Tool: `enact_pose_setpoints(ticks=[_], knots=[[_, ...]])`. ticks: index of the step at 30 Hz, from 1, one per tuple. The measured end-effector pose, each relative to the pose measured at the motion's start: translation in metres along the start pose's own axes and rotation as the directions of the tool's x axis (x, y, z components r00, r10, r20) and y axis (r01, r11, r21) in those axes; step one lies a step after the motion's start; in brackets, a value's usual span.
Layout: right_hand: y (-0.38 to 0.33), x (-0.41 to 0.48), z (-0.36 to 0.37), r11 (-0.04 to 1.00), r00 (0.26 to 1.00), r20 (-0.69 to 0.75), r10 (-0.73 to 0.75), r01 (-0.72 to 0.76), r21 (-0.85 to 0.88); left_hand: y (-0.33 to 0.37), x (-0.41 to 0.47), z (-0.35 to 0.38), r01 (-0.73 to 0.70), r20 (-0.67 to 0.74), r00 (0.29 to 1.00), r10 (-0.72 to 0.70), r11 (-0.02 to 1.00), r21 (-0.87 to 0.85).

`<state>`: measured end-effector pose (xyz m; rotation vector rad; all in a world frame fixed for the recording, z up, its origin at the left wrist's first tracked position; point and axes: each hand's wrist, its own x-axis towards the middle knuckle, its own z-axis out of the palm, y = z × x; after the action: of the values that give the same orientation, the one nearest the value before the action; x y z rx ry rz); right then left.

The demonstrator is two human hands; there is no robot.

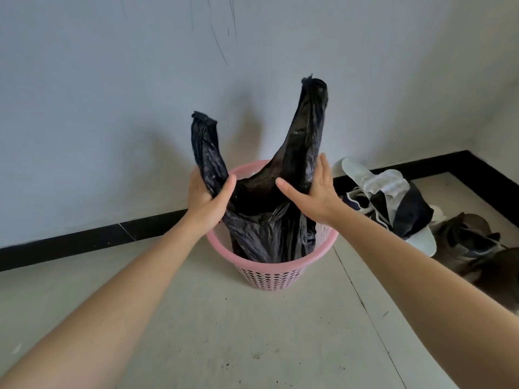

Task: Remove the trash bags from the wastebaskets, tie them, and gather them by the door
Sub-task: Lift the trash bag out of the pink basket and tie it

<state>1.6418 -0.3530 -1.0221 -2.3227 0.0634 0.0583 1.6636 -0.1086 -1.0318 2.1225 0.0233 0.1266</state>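
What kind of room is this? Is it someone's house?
Probably a corner of a room in a home. A pink wastebasket with a black trash bag in it stands on the tiled floor by a plain wall, and shoes lie heaped nearby.

Both forearms run bare and unsleeved to the bare left hand and right hand.
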Motion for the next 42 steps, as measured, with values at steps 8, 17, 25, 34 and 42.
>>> enact_pose_setpoints(ticks=[8, 17, 25, 34, 42], knots=[[-0.031, 0.014, 0.005, 0.9, 0.999, 0.03, -0.028, 0.012, 0.435, 0.049, -0.007, 0.013, 0.288, -0.112, 0.873, -0.475, 0.687, -0.667], [-0.14, 0.029, -0.043, 0.909, 0.978, -0.048, -0.201, 0.205, 0.362, 0.106, -0.013, -0.071, 0.139, -0.033, 0.854, -0.519, 0.289, -0.947], [-0.289, 0.002, -0.068, 0.731, 0.916, -0.107, -0.386, 0.374, 0.571, 0.181, -0.027, -0.196, -0.061, -0.201, 0.91, -0.361, 0.365, -0.929], [-0.348, -0.049, -0.009, 0.714, 0.924, -0.121, -0.362, 0.358, 0.601, 0.146, -0.07, -0.302, -0.164, -0.353, 0.896, -0.268, 0.54, -0.826], [-0.228, -0.102, 0.162, 0.879, 0.954, 0.216, -0.209, 0.086, 0.468, -0.063, -0.145, -0.237, 0.187, -0.222, 0.789, -0.573, 0.568, -0.801]])
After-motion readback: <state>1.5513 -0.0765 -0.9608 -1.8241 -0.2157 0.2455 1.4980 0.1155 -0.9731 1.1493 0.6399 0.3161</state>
